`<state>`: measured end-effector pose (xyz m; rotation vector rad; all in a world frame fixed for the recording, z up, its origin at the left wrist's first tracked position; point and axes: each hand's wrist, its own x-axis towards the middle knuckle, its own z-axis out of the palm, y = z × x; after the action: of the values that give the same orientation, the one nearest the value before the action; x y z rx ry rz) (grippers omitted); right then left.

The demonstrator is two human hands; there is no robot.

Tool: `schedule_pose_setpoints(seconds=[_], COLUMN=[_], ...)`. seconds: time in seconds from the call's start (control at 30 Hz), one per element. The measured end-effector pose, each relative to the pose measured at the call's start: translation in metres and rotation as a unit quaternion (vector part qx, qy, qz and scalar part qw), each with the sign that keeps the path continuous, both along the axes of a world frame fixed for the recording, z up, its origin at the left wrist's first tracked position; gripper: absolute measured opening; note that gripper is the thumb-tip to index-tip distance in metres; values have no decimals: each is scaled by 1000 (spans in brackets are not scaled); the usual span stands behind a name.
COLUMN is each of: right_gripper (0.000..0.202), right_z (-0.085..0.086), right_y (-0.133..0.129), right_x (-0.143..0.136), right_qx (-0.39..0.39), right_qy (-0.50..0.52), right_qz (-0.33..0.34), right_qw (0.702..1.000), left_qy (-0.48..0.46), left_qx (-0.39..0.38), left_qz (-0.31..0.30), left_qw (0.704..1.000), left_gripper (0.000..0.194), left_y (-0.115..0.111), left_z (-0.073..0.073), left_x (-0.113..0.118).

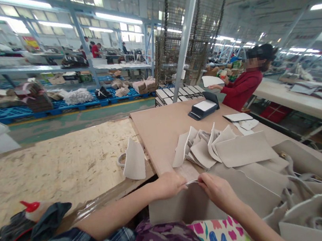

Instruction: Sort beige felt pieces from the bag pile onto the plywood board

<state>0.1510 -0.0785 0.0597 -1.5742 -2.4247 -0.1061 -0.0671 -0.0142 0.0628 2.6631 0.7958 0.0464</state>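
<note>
Hands at the near table edge, close together, the left hand (pixel 170 185) and right hand (pixel 218 188) pinching the pale upper edge of a beige panel (pixel 164 211), thumbs against fingers. Short span of edge runs between the grips; pinching from both sides probably keeps it taut. Panel sits just in front of the body, below the hands, likely so the edge can be watched closely. Curved beige pieces (pixel 243 151) lie overlapped just beyond, presumably for easy reach. Looped beige piece (pixel 135 162) apart on the wooden board (pixel 73 160), left of the pile. Red-tipped bottle (pixel 36 212) rests among dark gloves (pixel 51 220) at far left, seemingly put aside. Across the table, a person in red (pixel 243 91) holds a white piece (pixel 213 81).
</note>
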Motion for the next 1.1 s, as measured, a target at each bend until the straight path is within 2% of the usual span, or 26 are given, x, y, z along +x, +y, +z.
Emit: schedule_pose_setpoints(seconds=[0.1, 0.27, 0.37, 0.43, 0.6, 0.7, 0.87, 1.0, 1.1], right_gripper=[9, 4, 22, 28, 9, 11, 8, 7, 11], right_z=[0, 4, 5, 5, 8, 7, 4, 3, 1], right_y=[0, 1, 1, 1, 3, 4, 7, 11, 12], right_x=[-1, -1, 6, 12, 19, 18, 15, 8, 3], right_qx=[-26, -68, -70, -51, -42, -33, -30, -56, -39], right_qy=[-9, 5, 60, 58, 14, 11, 2, 13, 32], right_qz=[-9, -22, -3, 24, 50, 62, 54, 30, 27], right_qw=[1000, 997, 996, 997, 998, 997, 998, 998, 998], left_qy=[11, -2, -34, -48, -71, -75, -64, -47, -30], left_qx=[-13, -27, -43, -41, -51, -70, -55, -42, -39], left_qz=[-15, 4, 9, 13, 14, 17, 2, -24, -19], left_qw=[1000, 1000, 998, 998, 996, 995, 996, 998, 999], left_gripper=[29, 27, 24, 24, 23, 21, 20, 20, 21], left_y=[-3, -1, 4, 7, 13, 16, 21, 23, 23], left_z=[4, 5, 1, -2, -3, -2, 0, 8, 15], left_x=[4, 7, 6, 5, 7, 9, 11, 11, 11])
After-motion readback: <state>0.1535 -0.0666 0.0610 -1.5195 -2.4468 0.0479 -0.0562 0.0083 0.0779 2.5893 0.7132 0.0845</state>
